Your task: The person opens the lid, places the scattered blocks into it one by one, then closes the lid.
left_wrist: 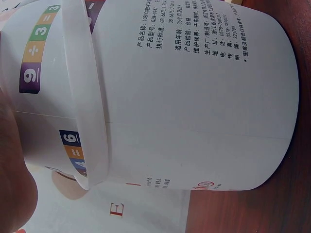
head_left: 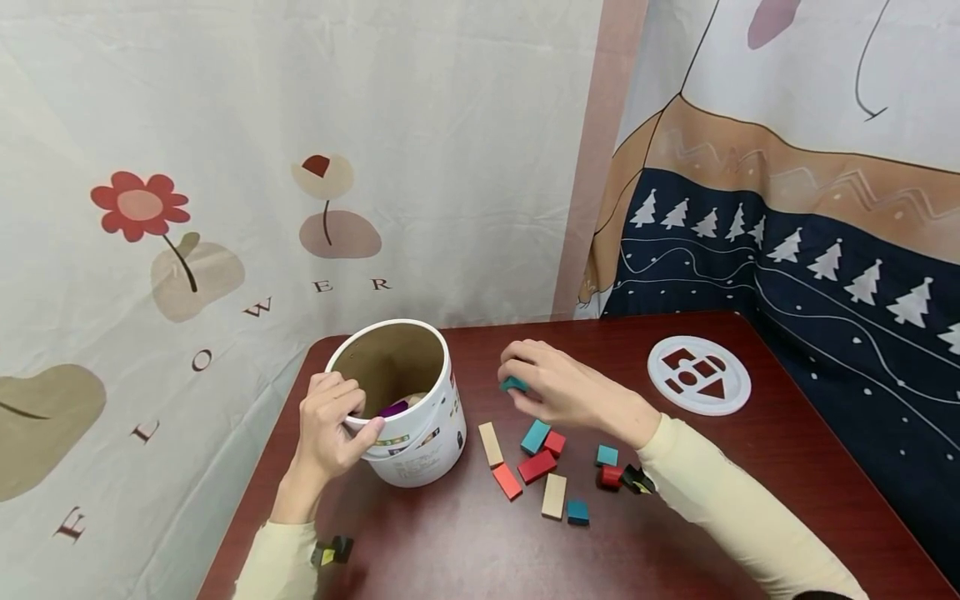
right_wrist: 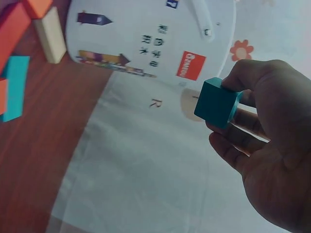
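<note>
A white bucket (head_left: 420, 454) with printed pictures stands on the left of the table, its open mouth tipped slightly into view. My left hand (head_left: 327, 421) grips its near rim, the thumb outside and the fingers over the edge. Inside lie a few blocks, one of them purple (head_left: 393, 409). To the bucket's right, my right hand (head_left: 551, 382) is raised over the table and pinches a teal block (right_wrist: 217, 103) between thumb and fingers. Below that hand lie several loose blocks, among them a dark red block (head_left: 537, 467), an orange-red block (head_left: 507, 482) and a beige block (head_left: 554, 497).
A white round lid (head_left: 699, 376) with shape cut-outs lies at the table's right. A small blue block (head_left: 577, 512) is nearest the front, and a red block (head_left: 611, 476) sits by the right wrist. Printed curtains (head_left: 465, 167) hang behind the dark red table (head_left: 450, 550).
</note>
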Action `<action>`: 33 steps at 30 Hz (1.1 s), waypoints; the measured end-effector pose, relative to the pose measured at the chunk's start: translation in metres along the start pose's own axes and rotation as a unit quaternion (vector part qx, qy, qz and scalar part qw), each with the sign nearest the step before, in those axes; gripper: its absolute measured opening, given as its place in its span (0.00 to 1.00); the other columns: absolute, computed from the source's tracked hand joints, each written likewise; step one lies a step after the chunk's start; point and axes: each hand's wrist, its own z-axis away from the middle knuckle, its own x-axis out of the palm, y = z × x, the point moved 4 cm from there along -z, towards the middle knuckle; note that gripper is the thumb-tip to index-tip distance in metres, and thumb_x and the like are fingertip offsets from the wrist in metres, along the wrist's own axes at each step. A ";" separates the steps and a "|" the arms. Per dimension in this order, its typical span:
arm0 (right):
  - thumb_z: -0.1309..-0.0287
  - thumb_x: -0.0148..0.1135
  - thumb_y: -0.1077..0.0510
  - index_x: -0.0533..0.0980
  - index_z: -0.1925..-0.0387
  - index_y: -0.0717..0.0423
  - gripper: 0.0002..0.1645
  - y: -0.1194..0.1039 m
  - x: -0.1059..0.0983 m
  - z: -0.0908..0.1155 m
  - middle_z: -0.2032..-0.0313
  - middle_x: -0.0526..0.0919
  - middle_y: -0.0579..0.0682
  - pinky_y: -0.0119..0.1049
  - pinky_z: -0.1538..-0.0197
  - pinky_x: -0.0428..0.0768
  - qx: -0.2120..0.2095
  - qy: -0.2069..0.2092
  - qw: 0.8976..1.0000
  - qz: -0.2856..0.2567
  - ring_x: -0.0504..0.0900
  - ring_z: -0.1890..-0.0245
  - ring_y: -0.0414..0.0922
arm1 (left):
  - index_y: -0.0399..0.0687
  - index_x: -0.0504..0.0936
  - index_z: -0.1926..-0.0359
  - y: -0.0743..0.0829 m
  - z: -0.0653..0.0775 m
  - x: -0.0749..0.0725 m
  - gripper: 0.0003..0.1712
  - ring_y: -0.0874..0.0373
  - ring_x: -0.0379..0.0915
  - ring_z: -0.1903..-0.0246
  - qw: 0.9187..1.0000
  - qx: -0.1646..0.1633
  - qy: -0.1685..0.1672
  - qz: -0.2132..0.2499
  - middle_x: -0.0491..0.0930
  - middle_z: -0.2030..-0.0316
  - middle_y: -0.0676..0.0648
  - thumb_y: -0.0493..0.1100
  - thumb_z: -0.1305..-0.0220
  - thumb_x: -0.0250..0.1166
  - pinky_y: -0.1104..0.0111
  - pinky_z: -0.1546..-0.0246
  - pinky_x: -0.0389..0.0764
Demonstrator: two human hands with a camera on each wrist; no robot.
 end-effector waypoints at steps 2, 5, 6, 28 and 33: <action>0.42 0.67 0.60 0.82 0.58 0.53 0.09 -0.001 -0.002 -0.007 0.53 0.78 0.48 0.36 0.50 0.77 -0.004 0.004 1.000 -0.002 0.72 0.55 0.40 | 0.48 0.59 0.88 0.000 0.000 0.000 0.24 0.58 0.49 0.81 1.000 0.000 0.001 0.001 0.53 0.87 0.54 0.55 0.50 0.58 0.56 0.71 0.56; 0.41 0.67 0.59 0.82 0.57 0.54 0.10 -0.003 -0.004 -0.018 0.52 0.78 0.48 0.36 0.49 0.77 -0.006 0.010 1.000 -0.008 0.73 0.53 0.40 | 0.48 0.59 0.88 0.000 0.001 0.000 0.24 0.58 0.49 0.81 1.000 0.000 0.001 0.002 0.53 0.87 0.54 0.55 0.50 0.59 0.56 0.71 0.56; 0.41 0.67 0.59 0.82 0.57 0.54 0.10 -0.004 -0.005 -0.021 0.51 0.78 0.48 0.36 0.49 0.77 -0.006 0.012 1.000 -0.011 0.72 0.53 0.40 | 0.48 0.59 0.88 0.000 0.001 0.000 0.24 0.58 0.49 0.81 1.000 -0.001 0.001 0.002 0.53 0.87 0.54 0.55 0.50 0.59 0.56 0.71 0.56; 0.42 0.63 0.64 0.82 0.60 0.59 0.08 -0.015 -0.012 -0.104 0.56 0.78 0.49 0.27 0.57 0.75 -0.068 0.090 0.991 -0.072 0.73 0.61 0.36 | 0.49 0.59 0.88 -0.001 0.002 0.000 0.24 0.59 0.49 0.81 1.000 -0.006 -0.006 0.002 0.53 0.86 0.56 0.55 0.50 0.59 0.56 0.70 0.57; 0.42 0.63 0.65 0.82 0.60 0.60 0.08 -0.016 -0.009 -0.120 0.57 0.78 0.49 0.26 0.60 0.74 -0.080 0.100 0.989 -0.078 0.73 0.63 0.37 | 0.49 0.59 0.88 -0.002 0.002 -0.001 0.26 0.59 0.49 0.81 1.000 -0.007 -0.006 0.003 0.53 0.86 0.56 0.58 0.46 0.59 0.57 0.70 0.57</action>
